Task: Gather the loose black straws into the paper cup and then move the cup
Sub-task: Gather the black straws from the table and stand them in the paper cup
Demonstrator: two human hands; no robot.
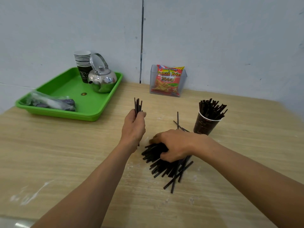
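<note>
Many straws (162,167) under right hand (176,145), cup (205,125) beyond

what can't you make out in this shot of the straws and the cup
Head view:
- Lower part of the straw bundle: mostly hidden by the left hand gripping it.
- How many straws of the pile are gripped: covered by the right hand.
- Base of the paper cup: behind the right wrist; its print is too small to read.
- Contents of the plastic bag on the green tray: blurred.

Black straws (164,163), dark brown paper cup (205,125), green tray (92,111), silver kettle (102,79), red-orange snack packet (168,79).
</note>
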